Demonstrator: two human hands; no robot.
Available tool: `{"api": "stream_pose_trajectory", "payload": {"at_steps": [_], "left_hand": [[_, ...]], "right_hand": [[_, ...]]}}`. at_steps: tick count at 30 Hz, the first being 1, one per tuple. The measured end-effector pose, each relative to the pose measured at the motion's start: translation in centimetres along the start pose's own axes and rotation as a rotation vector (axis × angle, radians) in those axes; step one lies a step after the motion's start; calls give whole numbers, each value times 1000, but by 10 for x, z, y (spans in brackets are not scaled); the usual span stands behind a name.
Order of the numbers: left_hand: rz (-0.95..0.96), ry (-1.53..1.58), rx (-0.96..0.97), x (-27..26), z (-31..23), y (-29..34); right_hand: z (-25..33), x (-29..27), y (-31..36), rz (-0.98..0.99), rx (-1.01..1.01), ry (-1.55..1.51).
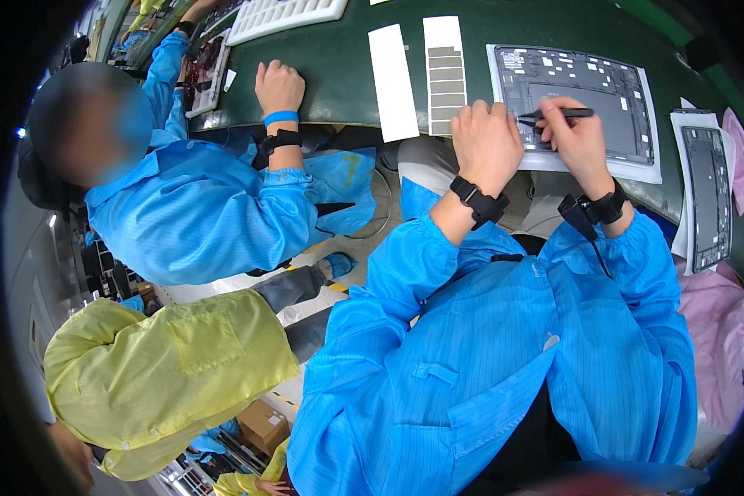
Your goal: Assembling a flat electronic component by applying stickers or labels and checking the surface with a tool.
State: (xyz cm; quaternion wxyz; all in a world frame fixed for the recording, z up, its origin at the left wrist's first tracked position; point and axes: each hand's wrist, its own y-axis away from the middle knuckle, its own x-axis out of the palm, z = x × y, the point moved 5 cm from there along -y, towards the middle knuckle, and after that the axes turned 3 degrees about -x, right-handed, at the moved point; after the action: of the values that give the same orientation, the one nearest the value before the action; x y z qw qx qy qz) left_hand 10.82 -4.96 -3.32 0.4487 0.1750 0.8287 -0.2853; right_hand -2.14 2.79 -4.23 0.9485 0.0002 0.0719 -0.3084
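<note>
A flat dark grey electronic device panel (612, 107), dotted with small white pieces, rests on a white sheet (655, 169) at the table's near edge. Over its left part, my right hand (577, 145) is closed in a pen-like grip around slim black tweezers (577, 112), whose pointed end faces left. My left hand (488, 149) lies beside the panel's left edge with curled, closed fingers; what they hold, if anything, is hidden. The tweezers' tip comes close to the left fingertips. Black bands circle both my wrists.
Left of my hands lie a sheet of grey labels (446, 83) and a blank white strip (393, 83). A second dark panel (708, 198) lies at the right. A co-worker in blue (198, 207) sits at left, one hand (279, 87) on the green table (331, 62). A person in yellow (174, 372) is behind.
</note>
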Motion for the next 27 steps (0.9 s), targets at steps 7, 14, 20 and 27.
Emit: {"api": "stream_pose_trajectory", "payload": {"at_steps": [7,14,20,27], "left_hand": [[-2,-11,-17,-3,2,-1],[-5,-4,-28,-4,4,-1],[-71,196,-10,-39,11,-20],[-22,223,269,-27,78,-45]], "right_hand": [[1,-23,-7,-171,13,-202],[-4,-25,-10,-184,29,-288],[28,-32,-52,-18,60,-108],[38,28,-134,149,6,-3]]}}
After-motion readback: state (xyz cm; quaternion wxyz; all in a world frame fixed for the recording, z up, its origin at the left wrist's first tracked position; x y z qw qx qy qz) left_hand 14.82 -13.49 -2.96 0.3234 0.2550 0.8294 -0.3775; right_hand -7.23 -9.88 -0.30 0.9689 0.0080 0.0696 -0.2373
